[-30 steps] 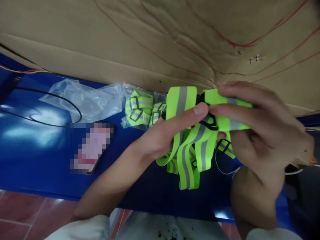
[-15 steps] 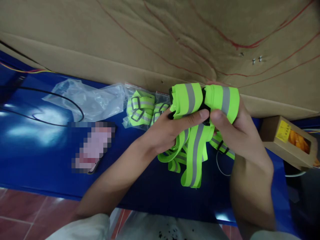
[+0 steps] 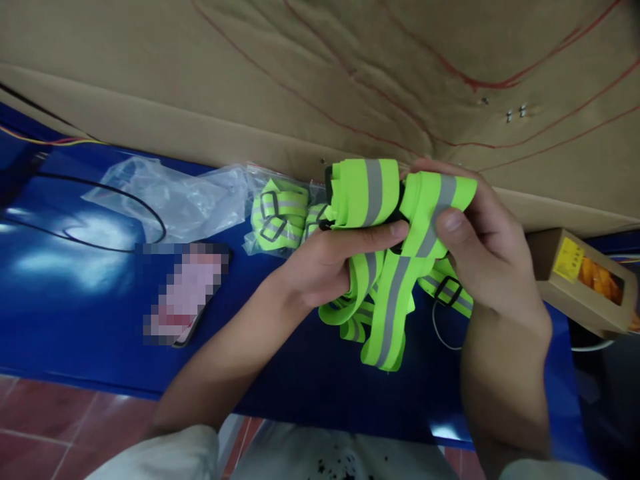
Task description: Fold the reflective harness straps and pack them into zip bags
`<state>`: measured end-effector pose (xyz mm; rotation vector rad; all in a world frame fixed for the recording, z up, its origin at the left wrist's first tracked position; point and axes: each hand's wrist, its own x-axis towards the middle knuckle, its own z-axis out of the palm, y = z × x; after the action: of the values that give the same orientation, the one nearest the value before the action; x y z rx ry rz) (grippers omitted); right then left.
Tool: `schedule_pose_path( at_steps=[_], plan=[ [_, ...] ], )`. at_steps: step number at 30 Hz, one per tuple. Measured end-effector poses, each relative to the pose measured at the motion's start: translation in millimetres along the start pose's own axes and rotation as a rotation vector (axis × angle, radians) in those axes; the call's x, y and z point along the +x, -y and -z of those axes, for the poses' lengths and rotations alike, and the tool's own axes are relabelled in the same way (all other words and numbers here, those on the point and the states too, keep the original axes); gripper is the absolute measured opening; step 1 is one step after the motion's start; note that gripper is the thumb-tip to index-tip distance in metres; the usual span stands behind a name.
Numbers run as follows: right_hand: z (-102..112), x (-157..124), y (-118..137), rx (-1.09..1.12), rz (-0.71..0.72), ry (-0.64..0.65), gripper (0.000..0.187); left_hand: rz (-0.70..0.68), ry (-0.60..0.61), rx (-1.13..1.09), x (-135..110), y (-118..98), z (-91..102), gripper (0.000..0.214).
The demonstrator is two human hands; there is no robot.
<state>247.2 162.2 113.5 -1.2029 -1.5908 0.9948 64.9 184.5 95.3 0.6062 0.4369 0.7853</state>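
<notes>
A neon-yellow reflective strap harness (image 3: 387,293) with grey stripes and black buckles hangs between both my hands above the blue table (image 3: 75,300). My left hand (image 3: 330,263) is closed on the left folded band, thumb pressed along its lower edge. My right hand (image 3: 480,247) pinches the right folded band, thumb on its front. Loose loops of the strap dangle below down to the table.
A bagged bundle of similar straps (image 3: 277,215) lies behind my left hand, beside an empty clear plastic bag (image 3: 170,197). A phone (image 3: 183,293) and a black cable (image 3: 100,213) lie at left. A small cardboard box (image 3: 583,280) sits at right. A cardboard sheet (image 3: 320,73) stands behind.
My right hand turned from covering the strap to pinching its right band. Both folded bands were drawn together, then shifted slightly left. The small box came into view.
</notes>
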Motion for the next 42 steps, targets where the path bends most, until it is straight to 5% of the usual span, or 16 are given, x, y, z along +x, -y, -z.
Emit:
schedule_pose_path(
  at_steps=[6, 13, 18, 21, 24, 28, 30, 33, 38, 42],
  plan=[
    [8.3, 0.4, -6.3, -0.044, 0.102, 0.082, 0.041, -0.015, -0.081, 0.029, 1.3, 6.2, 2.3, 0.048],
    [-0.2, -7.3, 0.7, -0.119, 0.093, -0.134, 0.032, 0.156, -0.086, -0.007, 4.1, 11.4, 1.7, 0.037],
    [-5.7, -5.3, 11.5, -0.227, 0.273, -0.365, 0.03, 0.148, 0.209, 0.013, 0.6, 5.8, 5.0, 0.035],
    [-3.1, -3.3, 13.2, -0.244, 0.359, -0.351, 0.029, 0.034, 0.326, 0.039, -3.1, 2.9, 5.1, 0.051],
    [5.3, -4.4, 13.5, -0.272, 0.366, -0.21, 0.041, -0.035, 0.213, 0.021, -4.4, 0.1, 1.9, 0.052],
    [26.3, -5.6, 14.3, -0.307, 0.288, 0.209, 0.061, 0.051, 0.176, 0.057, -4.8, -6.0, 1.0, 0.026],
    [37.2, -4.8, 12.7, -0.182, 0.279, 0.295, 0.058, 0.09, 0.146, 0.078, -4.9, -8.0, 3.6, 0.023],
    [45.9, -3.8, 6.1, 0.041, 0.219, 0.155, 0.057, 0.094, 0.051, 0.116, -4.4, -7.3, 7.7, 0.029],
    [31.0, -7.0, -4.1, -0.03, 0.004, 0.091, 0.03, 0.021, -0.009, 0.074, -3.4, -3.9, 2.9, 0.048],
    [10.0, -9.0, -1.1, -0.041, 0.056, -0.047, 0.018, 0.03, -0.05, 0.012, -3.7, -3.0, -2.1, 0.052]
  ],
)
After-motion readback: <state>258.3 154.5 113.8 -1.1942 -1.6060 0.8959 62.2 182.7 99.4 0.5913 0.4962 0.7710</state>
